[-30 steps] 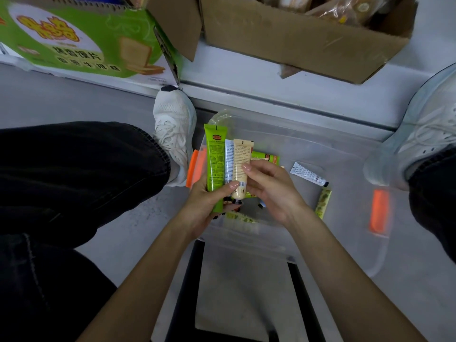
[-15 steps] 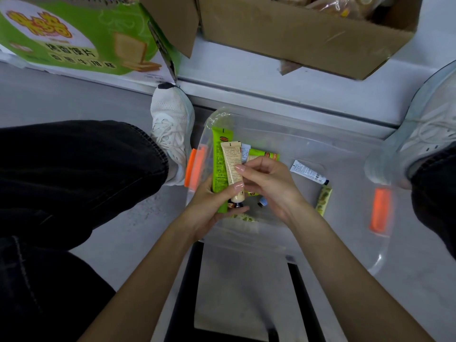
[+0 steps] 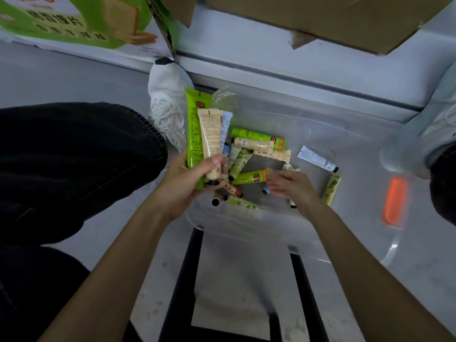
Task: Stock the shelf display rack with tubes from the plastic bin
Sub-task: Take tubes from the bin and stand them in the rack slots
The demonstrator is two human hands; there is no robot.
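Mostly blurred, right hand (image 3: 291, 187) over plastic bin (image 3: 271, 224), left hand (image 3: 187, 186) gripping tubes (image 3: 209, 137)

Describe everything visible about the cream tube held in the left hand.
The cream tube is a pale beige squeeze tube, seemingly plastic, with small print, a flat crimped end pointing away and a dark cap nearest the person. The left hand grips it near the cap, thumb across it. It overlaps a bigger green tube, beside a white tube, above the plastic bin.
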